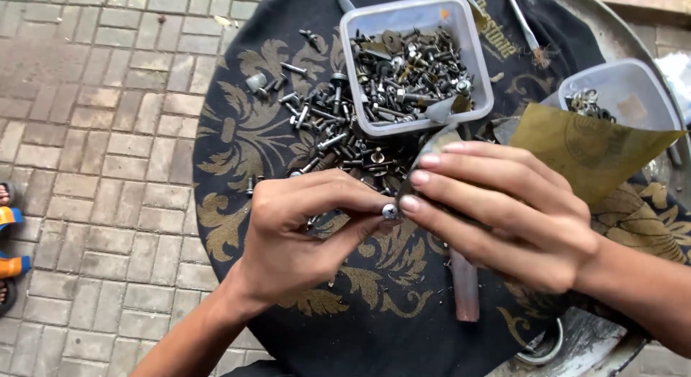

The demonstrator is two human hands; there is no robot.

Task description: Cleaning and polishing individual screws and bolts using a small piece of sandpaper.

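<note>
My left hand [302,226] pinches a small metal bolt [389,211] between thumb and fingers, its round head showing at the fingertips. My right hand [497,211] holds a folded sheet of olive-brown sandpaper [590,150], with its fingertips pressed against the bolt head. Both hands hover over a dark cloth with a gold leaf pattern [237,139]. Beyond them, a loose pile of dark screws and bolts [324,128] lies on the cloth.
A square clear plastic tub [416,64] full of screws and washers stands behind the pile. A second tub [622,96] with a few metal parts is at the right. A round metal tray rim [612,38] shows under the cloth. Brick paving [86,132] lies at the left, with sandalled feet [7,247] at the edge.
</note>
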